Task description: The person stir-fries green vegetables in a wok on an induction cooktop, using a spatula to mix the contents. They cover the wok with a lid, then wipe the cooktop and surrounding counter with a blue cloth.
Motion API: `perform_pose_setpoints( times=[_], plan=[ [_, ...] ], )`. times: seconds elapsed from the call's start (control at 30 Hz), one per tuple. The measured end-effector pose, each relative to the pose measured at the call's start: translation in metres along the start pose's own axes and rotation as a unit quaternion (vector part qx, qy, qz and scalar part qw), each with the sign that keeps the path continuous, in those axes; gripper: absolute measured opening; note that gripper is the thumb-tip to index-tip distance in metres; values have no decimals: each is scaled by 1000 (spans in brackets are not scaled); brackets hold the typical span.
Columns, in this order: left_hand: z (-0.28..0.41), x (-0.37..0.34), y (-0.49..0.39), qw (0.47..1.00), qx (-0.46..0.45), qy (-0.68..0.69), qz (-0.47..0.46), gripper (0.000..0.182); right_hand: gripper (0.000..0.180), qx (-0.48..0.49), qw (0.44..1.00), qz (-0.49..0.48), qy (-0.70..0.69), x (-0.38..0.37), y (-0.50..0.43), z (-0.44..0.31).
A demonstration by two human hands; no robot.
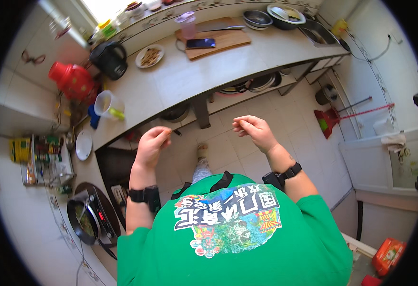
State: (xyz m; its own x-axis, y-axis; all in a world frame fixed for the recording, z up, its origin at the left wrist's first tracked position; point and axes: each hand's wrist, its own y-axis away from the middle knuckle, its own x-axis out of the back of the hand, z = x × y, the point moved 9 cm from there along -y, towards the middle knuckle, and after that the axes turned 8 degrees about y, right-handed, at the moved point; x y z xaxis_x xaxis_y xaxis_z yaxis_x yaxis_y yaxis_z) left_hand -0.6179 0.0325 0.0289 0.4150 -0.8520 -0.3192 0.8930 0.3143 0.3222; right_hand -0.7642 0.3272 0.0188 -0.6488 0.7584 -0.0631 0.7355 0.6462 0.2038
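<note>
My left hand [154, 146] is held up in front of the body, near the counter's front edge, its fingers curled in against the thumb. On the other side my right hand [255, 131] hangs over the tiled floor, thumb laid on bent fingers. Neither hand shows anything in its grasp or touches the counter [180, 77]. Beyond them lies a wooden cutting board [235, 41] with a smartphone [200, 43] and a kitchen knife [225, 28] on it. A lidded pink plastic pitcher [186, 28] stands at the board's left. Left of that, a white plate [137, 61] holds strips of food.
A frying pan [76, 228] with food and a utensil sits on an induction cooker [103, 214] at lower left. A black electric kettle [109, 59] and a clear plastic jug [103, 103] stand on the counter. Bowls [257, 19] neighbour the sink [318, 33]. A red dustpan [326, 123] rests at right.
</note>
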Motion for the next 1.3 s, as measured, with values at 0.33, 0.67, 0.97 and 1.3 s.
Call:
perform_pose_setpoints(
  times=[0.33,0.67,0.97,1.3],
  plan=[
    [-10,-263,-176,915,-108,-307,-240,9,42,-74,952,-30,-294,67,-96,-8],
    [-28,-353,-308,847,-78,-431,-301,18,21,-120,957,96,-245,196,-169,10],
    [-18,-360,-397,918,1,-313,-243,25,8,116,914,375,-98,432,-138,-154],
    [2,-246,-365,985,18,-155,68,25,26,399,407,511,643,614,-200,-406]
  ],
)
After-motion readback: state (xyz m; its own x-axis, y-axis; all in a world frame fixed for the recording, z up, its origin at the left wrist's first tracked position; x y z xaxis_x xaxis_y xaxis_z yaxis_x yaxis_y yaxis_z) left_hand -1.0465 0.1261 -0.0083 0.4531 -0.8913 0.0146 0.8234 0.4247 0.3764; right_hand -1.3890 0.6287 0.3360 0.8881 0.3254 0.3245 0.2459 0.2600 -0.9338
